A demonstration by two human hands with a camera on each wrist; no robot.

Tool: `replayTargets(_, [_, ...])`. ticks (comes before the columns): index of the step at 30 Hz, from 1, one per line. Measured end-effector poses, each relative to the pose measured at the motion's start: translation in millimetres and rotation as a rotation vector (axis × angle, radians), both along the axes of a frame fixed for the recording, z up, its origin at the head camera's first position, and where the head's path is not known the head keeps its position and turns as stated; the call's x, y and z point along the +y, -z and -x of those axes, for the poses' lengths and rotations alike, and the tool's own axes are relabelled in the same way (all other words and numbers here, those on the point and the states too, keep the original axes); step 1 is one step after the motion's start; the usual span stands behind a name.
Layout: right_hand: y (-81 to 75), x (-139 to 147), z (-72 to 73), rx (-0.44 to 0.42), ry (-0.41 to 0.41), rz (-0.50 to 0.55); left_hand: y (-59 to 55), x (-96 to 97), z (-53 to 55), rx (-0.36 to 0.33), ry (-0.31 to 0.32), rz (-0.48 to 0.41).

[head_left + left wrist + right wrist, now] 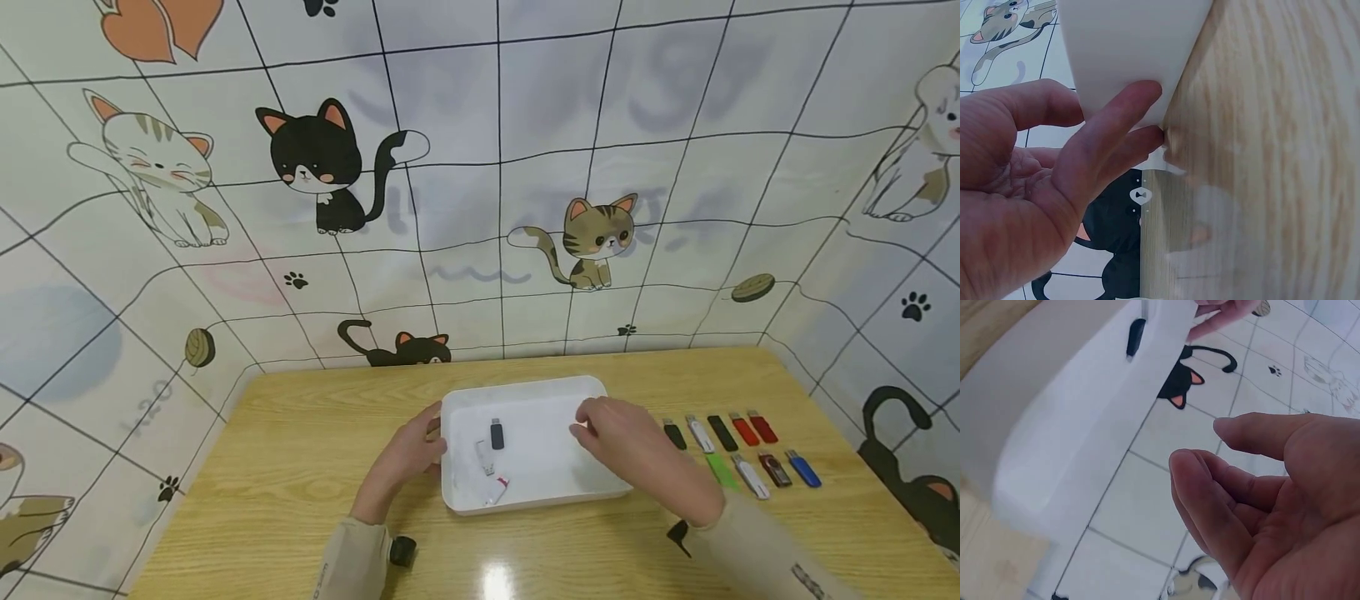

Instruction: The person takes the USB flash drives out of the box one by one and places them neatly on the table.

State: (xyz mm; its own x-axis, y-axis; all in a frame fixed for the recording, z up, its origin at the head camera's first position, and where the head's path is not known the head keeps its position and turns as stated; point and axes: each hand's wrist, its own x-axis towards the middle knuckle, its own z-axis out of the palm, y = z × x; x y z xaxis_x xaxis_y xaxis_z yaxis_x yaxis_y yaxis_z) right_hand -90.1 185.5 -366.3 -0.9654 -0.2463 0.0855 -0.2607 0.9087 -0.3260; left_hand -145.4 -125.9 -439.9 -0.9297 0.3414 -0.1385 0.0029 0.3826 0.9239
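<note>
A white tray stands on the wooden table. Inside its left half lie a black USB stick, a clear or whitish USB stick and a white-and-red USB stick. My left hand grips the tray's left edge; in the left wrist view its fingertips press the tray's outer wall. Above the right part of the tray hovers my right hand. The right wrist view shows that hand's fingers loosely bent, with a gap to the thumb and nothing between them.
Right of the tray, several USB sticks lie in two rows, among them a red one, a green one, a brown one and a blue one. A cat-patterned covering rises behind the table and at both sides.
</note>
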Motion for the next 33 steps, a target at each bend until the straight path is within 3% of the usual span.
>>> replayTargets(8, [9.5, -41, 41.0, -0.068, -0.033, 0.008, -2.0, 0.9, -0.2, -0.007, -0.004, 0.023])
replayTargets(14, [14.4, -61, 63.1, -0.136, -0.057, -0.014, -3.2, 0.7, -0.4, -0.014, -0.009, 0.027])
replayTargets(19, [21.4, -73, 75.2, -0.208, -0.049, -0.032, -2.7, 0.7, 0.7, -0.018, -0.01, 0.04])
replayTargets(33, [41.6, -92, 91.3, -0.266, -0.111, -0.14, -2.3, 1.1, 0.7, -0.037, -0.016, 0.026])
